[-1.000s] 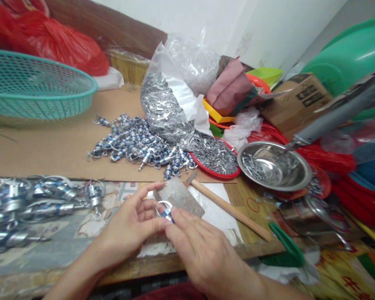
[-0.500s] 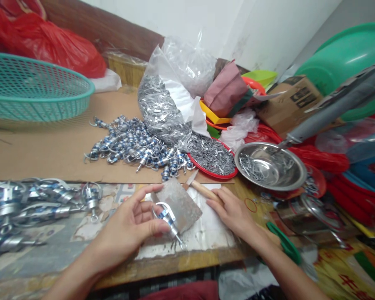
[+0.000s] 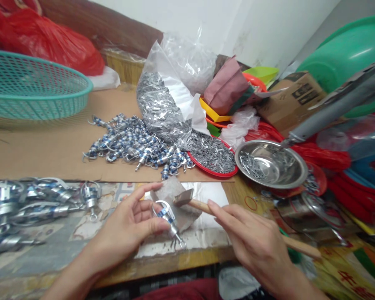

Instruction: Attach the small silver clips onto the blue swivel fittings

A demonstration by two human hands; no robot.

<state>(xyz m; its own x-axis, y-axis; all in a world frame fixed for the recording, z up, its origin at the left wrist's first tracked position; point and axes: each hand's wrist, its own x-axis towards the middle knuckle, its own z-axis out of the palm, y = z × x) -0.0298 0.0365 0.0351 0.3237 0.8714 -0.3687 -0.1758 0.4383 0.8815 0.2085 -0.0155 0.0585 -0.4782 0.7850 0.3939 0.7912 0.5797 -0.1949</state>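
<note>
My left hand (image 3: 134,218) pinches a small silver-and-blue metal fitting (image 3: 167,214) between thumb and fingers. The fitting has a curved lever and a small ring at its lower end, and it lies against a flat grey metal block (image 3: 171,187). My right hand (image 3: 253,233) is wrapped round the wooden handle of a hammer (image 3: 183,197). The hammer's head is over the block, just to the right of the fitting; whether it touches the block I cannot tell. A white sheet (image 3: 212,229) lies under the block.
More silver-and-blue fittings are heaped on cardboard (image 3: 50,154) and at the left. Beyond the block are a red tray (image 3: 218,171) of small metal pieces, a clear bag (image 3: 162,104) of them and a steel bowl (image 3: 273,164) holding metal pins. A teal basket (image 3: 37,100) stands back left.
My right hand has picked the hammer up from beside the block and swung its head left over the block. The left hand and its fitting have hardly moved.
</note>
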